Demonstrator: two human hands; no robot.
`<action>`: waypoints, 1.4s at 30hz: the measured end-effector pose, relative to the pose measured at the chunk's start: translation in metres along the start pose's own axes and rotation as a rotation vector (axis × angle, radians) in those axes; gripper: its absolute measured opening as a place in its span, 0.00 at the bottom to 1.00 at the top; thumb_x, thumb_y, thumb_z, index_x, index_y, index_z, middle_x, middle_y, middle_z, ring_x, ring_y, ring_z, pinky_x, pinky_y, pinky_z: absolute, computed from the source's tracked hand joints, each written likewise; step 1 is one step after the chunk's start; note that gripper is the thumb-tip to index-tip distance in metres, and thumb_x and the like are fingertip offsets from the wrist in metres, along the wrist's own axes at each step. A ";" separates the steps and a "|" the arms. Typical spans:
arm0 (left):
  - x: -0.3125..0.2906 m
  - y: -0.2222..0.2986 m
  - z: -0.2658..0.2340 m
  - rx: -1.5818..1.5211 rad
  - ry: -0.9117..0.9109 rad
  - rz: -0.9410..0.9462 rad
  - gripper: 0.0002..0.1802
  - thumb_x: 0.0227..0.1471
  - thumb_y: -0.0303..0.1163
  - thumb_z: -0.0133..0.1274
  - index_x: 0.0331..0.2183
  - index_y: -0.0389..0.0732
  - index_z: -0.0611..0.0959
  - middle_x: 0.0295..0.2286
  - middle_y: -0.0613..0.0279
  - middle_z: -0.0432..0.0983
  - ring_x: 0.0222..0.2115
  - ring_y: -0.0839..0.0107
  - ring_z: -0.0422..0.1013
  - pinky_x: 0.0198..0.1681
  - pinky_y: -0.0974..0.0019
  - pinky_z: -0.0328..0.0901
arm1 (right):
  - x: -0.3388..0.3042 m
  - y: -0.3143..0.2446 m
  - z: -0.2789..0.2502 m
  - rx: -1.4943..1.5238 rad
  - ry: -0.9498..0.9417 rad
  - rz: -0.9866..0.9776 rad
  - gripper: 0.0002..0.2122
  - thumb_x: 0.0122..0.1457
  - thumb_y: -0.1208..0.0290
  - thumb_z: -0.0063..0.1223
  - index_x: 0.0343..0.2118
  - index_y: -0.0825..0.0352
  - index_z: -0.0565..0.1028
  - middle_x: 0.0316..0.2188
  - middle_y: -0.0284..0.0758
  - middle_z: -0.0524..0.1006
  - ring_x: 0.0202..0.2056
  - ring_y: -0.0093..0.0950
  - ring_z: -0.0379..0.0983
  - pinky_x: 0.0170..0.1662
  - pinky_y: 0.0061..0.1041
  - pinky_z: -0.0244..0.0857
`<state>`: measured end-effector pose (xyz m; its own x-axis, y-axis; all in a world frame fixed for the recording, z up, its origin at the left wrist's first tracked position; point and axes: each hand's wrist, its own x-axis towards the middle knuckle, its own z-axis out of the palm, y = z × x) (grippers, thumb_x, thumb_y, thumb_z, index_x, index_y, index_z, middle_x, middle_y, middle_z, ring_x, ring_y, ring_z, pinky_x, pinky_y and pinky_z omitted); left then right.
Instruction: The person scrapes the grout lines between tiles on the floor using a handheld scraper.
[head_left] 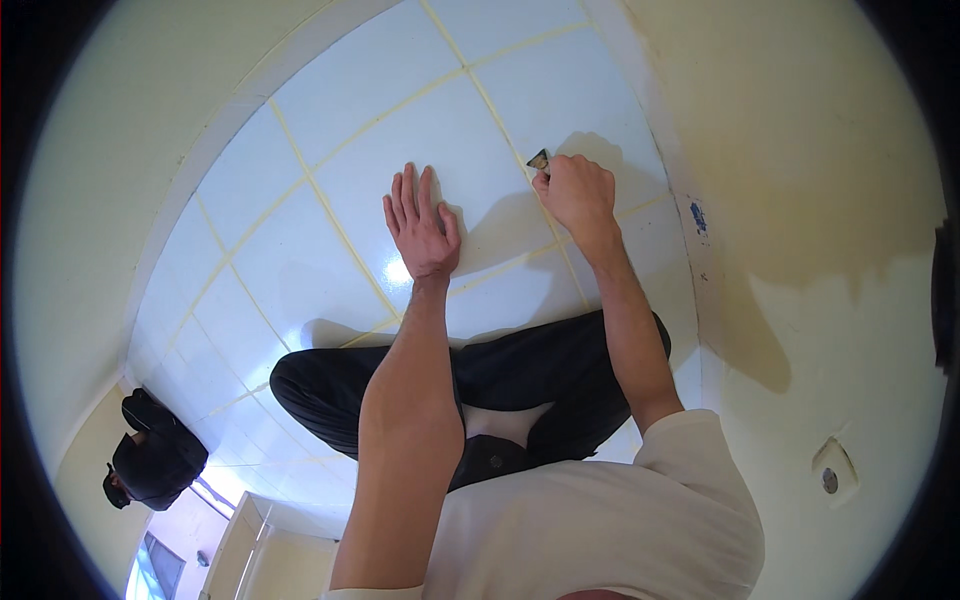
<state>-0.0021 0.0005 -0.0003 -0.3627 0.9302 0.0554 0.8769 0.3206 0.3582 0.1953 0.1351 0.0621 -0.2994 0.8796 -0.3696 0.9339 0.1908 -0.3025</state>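
Note:
My right hand (pixel 580 193) is closed round the handle of a small scraper (pixel 539 161). Only the scraper's dark, roughly triangular blade shows, as my fist hides its handle. That blade is at a yellowish grout line (pixel 512 143) between glossy white floor tiles (pixel 420 120). Flat on a tile to the left rests my left hand (pixel 424 228), fingers stretched out and nothing in it. My legs in dark trousers (pixel 330 385) are folded on the floor behind both hands.
A cream wall (pixel 800 150) rises close on my right, with a blue smudge (pixel 698 217) low down and a wall box (pixel 833 472). Another wall (pixel 130 150) curves along the left. A person in dark clothes (pixel 160 455) sits at the far lower left, near a doorway (pixel 185 540).

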 end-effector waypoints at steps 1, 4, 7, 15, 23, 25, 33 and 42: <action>0.000 0.001 0.000 0.007 0.000 0.002 0.34 0.60 0.36 0.45 0.67 0.49 0.67 0.70 0.58 0.55 0.72 0.56 0.49 0.74 0.44 0.39 | 0.000 0.001 0.005 0.008 0.060 -0.006 0.11 0.57 0.65 0.59 0.24 0.67 0.84 0.23 0.43 0.82 0.28 0.44 0.82 0.33 0.42 0.74; 0.000 0.000 0.000 -0.011 0.013 0.016 0.34 0.60 0.35 0.45 0.67 0.49 0.67 0.70 0.58 0.55 0.72 0.56 0.49 0.74 0.44 0.39 | 0.001 0.000 0.006 0.003 0.088 -0.004 0.11 0.57 0.64 0.59 0.25 0.67 0.84 0.23 0.43 0.82 0.28 0.43 0.82 0.32 0.42 0.74; 0.000 -0.001 -0.001 -0.001 -0.003 0.000 0.34 0.60 0.35 0.45 0.68 0.49 0.66 0.70 0.58 0.54 0.72 0.56 0.48 0.74 0.44 0.39 | 0.000 -0.002 -0.001 -0.007 0.042 -0.010 0.11 0.58 0.64 0.59 0.24 0.67 0.84 0.23 0.43 0.82 0.28 0.43 0.82 0.32 0.42 0.74; 0.000 -0.001 0.000 -0.005 -0.004 0.001 0.34 0.60 0.35 0.45 0.68 0.49 0.66 0.70 0.59 0.54 0.72 0.56 0.48 0.75 0.44 0.38 | 0.002 -0.001 -0.005 -0.035 0.013 -0.013 0.11 0.58 0.65 0.59 0.25 0.66 0.84 0.24 0.43 0.82 0.28 0.42 0.82 0.32 0.41 0.73; 0.000 -0.002 0.001 -0.009 0.009 0.008 0.34 0.60 0.35 0.45 0.68 0.49 0.66 0.70 0.58 0.55 0.72 0.56 0.49 0.74 0.44 0.39 | 0.003 0.001 -0.009 -0.009 -0.020 -0.008 0.11 0.58 0.63 0.60 0.28 0.67 0.84 0.25 0.43 0.82 0.29 0.43 0.82 0.34 0.42 0.73; 0.000 -0.002 0.002 0.012 0.000 0.012 0.34 0.60 0.35 0.45 0.68 0.49 0.66 0.70 0.58 0.55 0.72 0.56 0.49 0.74 0.44 0.39 | 0.003 0.004 -0.008 -0.004 -0.014 -0.001 0.11 0.58 0.63 0.60 0.28 0.67 0.84 0.25 0.43 0.82 0.29 0.43 0.82 0.34 0.42 0.73; 0.000 0.000 0.000 0.000 0.006 0.003 0.35 0.59 0.35 0.45 0.68 0.50 0.66 0.70 0.59 0.55 0.72 0.57 0.49 0.74 0.44 0.39 | 0.004 0.005 -0.011 -0.004 -0.031 -0.020 0.12 0.59 0.62 0.60 0.27 0.67 0.83 0.25 0.43 0.82 0.30 0.44 0.82 0.35 0.42 0.73; 0.000 0.000 0.000 0.007 0.001 0.003 0.35 0.59 0.35 0.45 0.68 0.50 0.67 0.70 0.59 0.54 0.72 0.57 0.48 0.75 0.44 0.39 | 0.005 0.004 -0.008 -0.005 -0.027 -0.026 0.12 0.59 0.63 0.60 0.26 0.67 0.83 0.25 0.43 0.82 0.29 0.43 0.81 0.33 0.42 0.72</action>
<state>-0.0023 0.0007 0.0002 -0.3608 0.9309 0.0575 0.8800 0.3194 0.3516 0.1991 0.1436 0.0664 -0.3282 0.8625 -0.3852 0.9268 0.2152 -0.3078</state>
